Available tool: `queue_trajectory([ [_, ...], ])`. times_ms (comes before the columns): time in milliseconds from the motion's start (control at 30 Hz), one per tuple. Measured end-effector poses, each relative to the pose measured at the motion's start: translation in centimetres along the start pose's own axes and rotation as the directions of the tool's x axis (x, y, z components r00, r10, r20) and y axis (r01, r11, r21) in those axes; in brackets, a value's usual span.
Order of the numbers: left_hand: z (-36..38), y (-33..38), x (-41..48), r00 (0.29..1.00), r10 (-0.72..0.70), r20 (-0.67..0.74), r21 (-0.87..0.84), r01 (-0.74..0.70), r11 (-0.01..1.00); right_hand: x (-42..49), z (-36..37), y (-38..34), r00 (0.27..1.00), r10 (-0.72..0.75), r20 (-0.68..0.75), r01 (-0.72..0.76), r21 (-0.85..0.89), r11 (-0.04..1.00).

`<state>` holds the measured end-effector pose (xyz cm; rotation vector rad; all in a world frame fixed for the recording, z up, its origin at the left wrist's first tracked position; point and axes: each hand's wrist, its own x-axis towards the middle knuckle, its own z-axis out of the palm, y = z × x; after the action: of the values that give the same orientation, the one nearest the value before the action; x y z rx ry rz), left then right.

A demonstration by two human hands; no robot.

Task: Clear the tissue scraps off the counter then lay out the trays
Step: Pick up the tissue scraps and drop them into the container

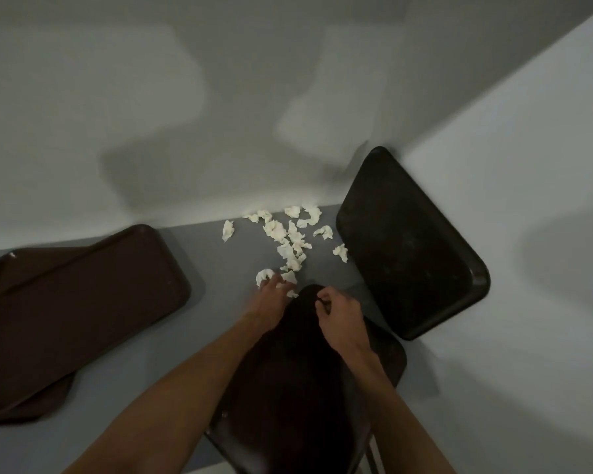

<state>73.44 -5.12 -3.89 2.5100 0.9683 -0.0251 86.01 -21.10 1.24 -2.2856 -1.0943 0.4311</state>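
- Mostly, the tissue scraps [290, 241] lie in a loose white cluster on the grey counter [206, 302], close to the wall [185, 114]. A few single pieces lie apart at the edges of the cluster.
- The left hand [271, 290] is at the near end of the cluster. Its fingers are spread and touch the nearest scraps; they are not closed around anything.
- The right hand [339, 316] hovers just beside it, over the far end of the middle tray [298, 388]. Its fingers are curled, but I cannot tell if they pinch a scrap, hold the tray's rim, or hold nothing.
- The middle tray is dark and lies under both forearms, with its far end close to the nearest scraps.
- A black tray [411, 244] lies at an angle to the right of the scraps, and one scrap is just beside its edge.
- A stack of brown trays [83, 302] lies well apart at the left, not yet laid out.
- I judge that the first step is in hand: clearing the scraps, and most of them are still on the counter.
- The next move probably calls for gathering the light pieces together into one hand or onto the middle tray, gently, because they can scatter easily.
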Motion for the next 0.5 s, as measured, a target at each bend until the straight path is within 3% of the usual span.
queue_trajectory([
  [267, -0.3, -1.2, -0.4, 0.997, 0.068, 0.031, -0.030, -0.067, 0.997, 1.7, 0.8, 0.3, 1.000, -0.025, 0.009, 0.026, -0.041, 0.999],
  [400, -0.6, -2.6, -1.1, 1.000, 0.017, -0.006, -0.094, -0.017, 0.995, 2.6, 1.9, -1.1, 0.996, -0.033, 0.087, 0.038, -0.065, 0.997],
  [500, -1.5, -3.5, -2.3, 0.991, -0.080, -0.109, -0.204, 0.056, 0.977, 3.5, 3.2, -2.3, 0.991, -0.069, 0.118, 0.079, -0.081, 0.994],
])
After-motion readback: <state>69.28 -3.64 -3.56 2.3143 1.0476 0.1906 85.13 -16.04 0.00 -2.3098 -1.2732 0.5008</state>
